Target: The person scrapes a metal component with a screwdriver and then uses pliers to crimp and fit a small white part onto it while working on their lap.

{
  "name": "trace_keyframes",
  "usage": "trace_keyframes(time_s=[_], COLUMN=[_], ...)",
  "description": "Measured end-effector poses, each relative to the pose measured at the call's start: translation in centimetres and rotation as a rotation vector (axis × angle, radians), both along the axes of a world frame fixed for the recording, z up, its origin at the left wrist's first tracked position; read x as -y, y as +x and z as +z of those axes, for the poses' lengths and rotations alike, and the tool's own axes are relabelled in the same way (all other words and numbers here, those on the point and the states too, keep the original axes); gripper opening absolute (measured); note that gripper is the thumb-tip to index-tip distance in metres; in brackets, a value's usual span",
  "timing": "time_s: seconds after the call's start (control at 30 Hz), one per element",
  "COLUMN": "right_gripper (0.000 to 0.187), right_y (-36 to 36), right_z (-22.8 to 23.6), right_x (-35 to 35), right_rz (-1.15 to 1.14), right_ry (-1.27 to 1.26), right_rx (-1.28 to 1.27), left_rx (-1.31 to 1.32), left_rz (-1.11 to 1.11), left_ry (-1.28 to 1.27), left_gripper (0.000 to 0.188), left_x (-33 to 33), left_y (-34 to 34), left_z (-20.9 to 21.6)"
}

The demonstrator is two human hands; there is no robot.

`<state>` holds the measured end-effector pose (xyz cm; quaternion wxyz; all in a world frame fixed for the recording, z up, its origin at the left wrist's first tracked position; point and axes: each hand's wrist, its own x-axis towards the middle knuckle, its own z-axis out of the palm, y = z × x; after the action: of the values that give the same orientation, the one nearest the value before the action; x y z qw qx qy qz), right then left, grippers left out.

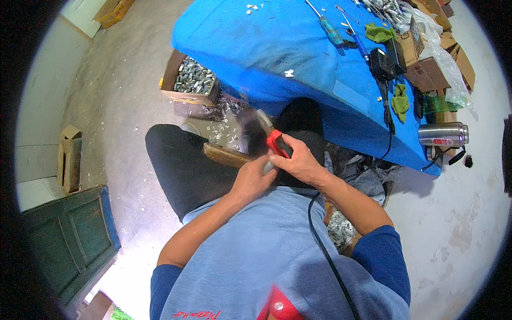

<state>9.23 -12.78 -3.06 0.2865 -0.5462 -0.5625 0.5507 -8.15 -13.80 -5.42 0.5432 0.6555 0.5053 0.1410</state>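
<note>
Above my lap, my right hand (pixel 301 162) is wrapped round red-handled pliers (pixel 276 143), whose metal jaws tilt up and away to the left. My left hand (pixel 253 178) is closed beside it, with its fingertips pinching a small pale grey piece (pixel 268 167). The right thumb lies close to that piece; whether it touches I cannot tell. A brown board-like edge (pixel 226 154) sticks out to the left over my thigh, just beyond the left hand. Beyond the hands, small white pieces (pixel 224 133) lie scattered between my knees, near a blurred dark shape.
A cardboard box (pixel 194 98) full of small metal parts stands beside the blue-covered table (pixel 256 58). On the table lie a teal-handled screwdriver (pixel 332 32), a blue-handled screwdriver (pixel 360 47), a black power adapter (pixel 381 65) and green cloths (pixel 400 99). A steel thermos (pixel 442 134) sits at the right edge.
</note>
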Motion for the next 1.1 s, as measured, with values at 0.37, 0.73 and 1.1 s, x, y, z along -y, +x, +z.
trace_keyframes(time_s=[0.37, 0.73, 1.1], right_gripper=[0.048, 0.04, 0.041], right_y=[0.2, 2.4, 4.6], right_z=[0.0, 0.6, 4.3], right_x=[0.2, 0.1, 2.9], right_rz=[0.165, 0.004, 0.224], right_ry=[0.189, -0.245, -0.768], right_rx=[-0.047, -0.338, -0.312], left_rx=[0.449, 0.307, 0.273], left_rz=[0.029, 0.185, 0.294], left_ry=[-0.22, -0.329, -0.201], left_gripper=[0.024, 0.02, 0.028], left_x=[0.1, 0.0, 0.1], left_y=[0.0, -0.4, -0.2], left_z=[-2.3, -1.8, -3.1])
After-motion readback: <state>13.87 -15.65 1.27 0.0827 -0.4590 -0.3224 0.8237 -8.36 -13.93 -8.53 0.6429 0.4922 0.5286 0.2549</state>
